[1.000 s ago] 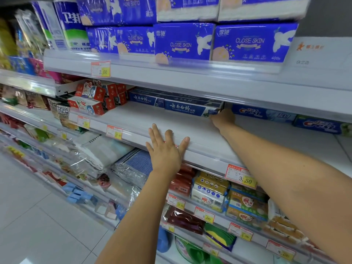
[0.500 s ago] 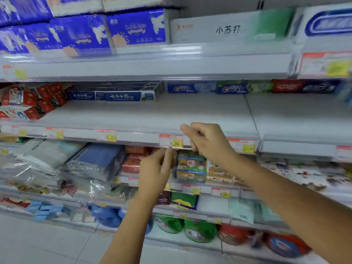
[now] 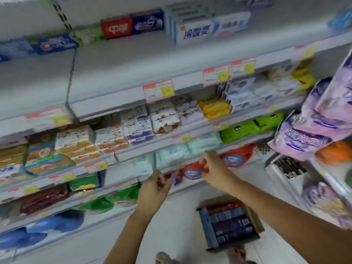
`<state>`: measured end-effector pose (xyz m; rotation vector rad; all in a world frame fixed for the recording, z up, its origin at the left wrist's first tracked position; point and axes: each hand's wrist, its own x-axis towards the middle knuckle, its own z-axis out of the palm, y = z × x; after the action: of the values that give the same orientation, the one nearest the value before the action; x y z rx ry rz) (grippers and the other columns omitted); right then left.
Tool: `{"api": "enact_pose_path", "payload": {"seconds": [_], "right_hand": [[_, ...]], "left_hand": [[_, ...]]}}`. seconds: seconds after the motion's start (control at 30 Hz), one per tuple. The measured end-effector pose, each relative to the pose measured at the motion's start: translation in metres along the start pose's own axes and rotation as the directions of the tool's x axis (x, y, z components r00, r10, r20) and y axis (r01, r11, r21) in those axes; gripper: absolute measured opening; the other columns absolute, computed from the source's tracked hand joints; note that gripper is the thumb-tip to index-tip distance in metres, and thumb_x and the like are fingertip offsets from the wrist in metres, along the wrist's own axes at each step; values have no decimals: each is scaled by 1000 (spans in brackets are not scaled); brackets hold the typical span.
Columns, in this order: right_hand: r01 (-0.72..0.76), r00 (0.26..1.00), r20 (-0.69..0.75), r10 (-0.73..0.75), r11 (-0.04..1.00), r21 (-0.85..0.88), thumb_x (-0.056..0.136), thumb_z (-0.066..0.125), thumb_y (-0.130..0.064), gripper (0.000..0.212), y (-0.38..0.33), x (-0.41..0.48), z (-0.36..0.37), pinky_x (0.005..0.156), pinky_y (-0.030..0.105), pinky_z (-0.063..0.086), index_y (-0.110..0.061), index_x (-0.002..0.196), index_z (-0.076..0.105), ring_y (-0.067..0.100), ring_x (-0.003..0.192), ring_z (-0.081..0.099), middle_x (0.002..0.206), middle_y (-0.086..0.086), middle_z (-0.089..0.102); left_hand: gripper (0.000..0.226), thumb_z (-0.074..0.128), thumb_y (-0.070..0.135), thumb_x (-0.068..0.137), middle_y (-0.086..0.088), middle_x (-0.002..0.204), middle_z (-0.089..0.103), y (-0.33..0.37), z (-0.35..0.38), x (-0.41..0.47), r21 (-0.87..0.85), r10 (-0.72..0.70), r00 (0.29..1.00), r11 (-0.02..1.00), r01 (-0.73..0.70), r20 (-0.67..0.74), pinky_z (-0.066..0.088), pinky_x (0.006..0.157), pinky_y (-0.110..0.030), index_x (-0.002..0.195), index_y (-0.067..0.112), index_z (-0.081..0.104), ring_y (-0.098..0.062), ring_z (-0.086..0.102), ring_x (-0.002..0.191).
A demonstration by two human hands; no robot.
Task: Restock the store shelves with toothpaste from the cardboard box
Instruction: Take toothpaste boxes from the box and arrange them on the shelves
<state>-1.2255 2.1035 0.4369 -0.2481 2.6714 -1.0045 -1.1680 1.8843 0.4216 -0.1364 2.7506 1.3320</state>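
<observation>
An open cardboard box (image 3: 255,220) stands on the floor at lower right, packed with blue, red and dark toothpaste cartons (image 3: 227,223). The white toothpaste shelf (image 3: 133,63) runs across the top; at its back lie a blue carton (image 3: 55,43), a red-and-blue carton (image 3: 131,25) and a stack of white-and-blue cartons (image 3: 209,27). My left hand (image 3: 154,185) and my right hand (image 3: 215,168) hang in the air in front of the lower shelves, above and left of the box. Their fingers are loosely curled and hold nothing. The frame is blurred.
Price tags (image 3: 159,90) line the shelf edges. Below are soap packs (image 3: 137,126), yellow packs (image 3: 216,108), pale wipes packs (image 3: 171,155) and red pouches (image 3: 231,159). Purple bags (image 3: 312,130) jut out on a rack at the right. Bare floor (image 3: 171,225) lies left of the box.
The view has swung right and down, bringing the box on the floor into sight. Both hands have come away from the toothpaste shelf and dropped lower.
</observation>
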Motion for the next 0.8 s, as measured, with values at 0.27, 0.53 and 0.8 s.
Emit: {"api": "enact_pose_path", "payload": {"seconds": [0.27, 0.53, 0.8], "right_hand": [[-391, 913, 87, 398, 916, -87, 79, 56, 4, 26, 223, -35, -1, 78, 26, 36, -4, 103, 50, 27, 102, 46, 107, 14, 47], [-598, 754, 319, 574, 801, -28, 81, 63, -10, 17, 344, -39, 92, 54, 12, 35, -13, 77, 47, 5, 64, 49, 72, -2, 50], [-789, 531, 577, 621, 611, 69, 87, 60, -16, 49, 413, -24, 236, 89, 23, 45, -14, 135, 47, 18, 116, 53, 132, 4, 53]], "left_hand": [[27, 65, 22, 87, -7, 62, 65, -9, 190, 18, 33, -341, 925, 940, 340, 165, 51, 59, -41, 70, 17, 45, -26, 66, 62], [16, 59, 20, 90, -8, 81, 63, -84, 312, 24, 176, -670, 694, 741, 649, 263, 44, 71, -34, 78, 14, 51, -29, 60, 81], [35, 52, 34, 87, -9, 107, 65, -225, 416, 12, 397, -822, 420, 558, 729, 384, 48, 88, -32, 110, 9, 60, -27, 60, 99]]}}
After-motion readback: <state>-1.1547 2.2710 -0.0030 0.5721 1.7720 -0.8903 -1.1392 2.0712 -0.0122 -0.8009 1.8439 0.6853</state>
